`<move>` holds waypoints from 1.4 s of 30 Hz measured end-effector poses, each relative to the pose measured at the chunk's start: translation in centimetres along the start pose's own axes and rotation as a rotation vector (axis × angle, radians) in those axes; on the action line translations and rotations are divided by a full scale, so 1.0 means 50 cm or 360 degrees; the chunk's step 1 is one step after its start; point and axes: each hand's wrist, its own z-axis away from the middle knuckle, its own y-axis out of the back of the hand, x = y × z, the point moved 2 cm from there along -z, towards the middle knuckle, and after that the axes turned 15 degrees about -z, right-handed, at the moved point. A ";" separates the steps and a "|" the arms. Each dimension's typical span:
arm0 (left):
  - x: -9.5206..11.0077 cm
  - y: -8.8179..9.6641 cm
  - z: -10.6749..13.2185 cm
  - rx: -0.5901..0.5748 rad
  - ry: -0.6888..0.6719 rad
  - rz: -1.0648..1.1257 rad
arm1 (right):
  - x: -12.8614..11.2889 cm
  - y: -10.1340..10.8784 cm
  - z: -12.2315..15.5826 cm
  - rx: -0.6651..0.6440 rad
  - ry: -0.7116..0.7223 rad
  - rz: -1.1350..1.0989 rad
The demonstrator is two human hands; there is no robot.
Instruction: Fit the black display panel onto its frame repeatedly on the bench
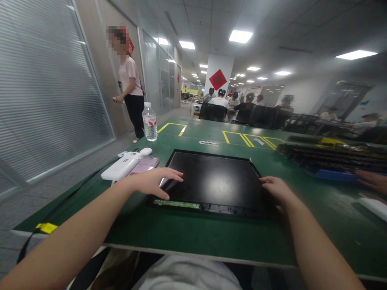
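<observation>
A black display panel (211, 173) lies flat on the green table in front of me, with a strip of green circuit board (177, 204) along its near edge. My left hand (159, 181) is at the panel's left side, thumb and fingers spread apart over its edge and corner. On the opposite side, my right hand (276, 189) pinches the panel's right edge, its lower fingers partly hidden. A small pale tab (250, 160) sticks up at the far right corner of the panel.
Left of the panel lie a white power bank (122, 166) and a pink phone (145, 165); a water bottle (150, 123) stands behind. Black strips are stacked by a blue tray (334, 175) at right, near another person's hand (373, 181). A person (130, 84) stands beyond.
</observation>
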 end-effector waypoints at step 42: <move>0.005 0.007 -0.004 0.0163 0.0019 0.0019 | 0.023 -0.003 -0.015 -0.0012 0.0052 0.0024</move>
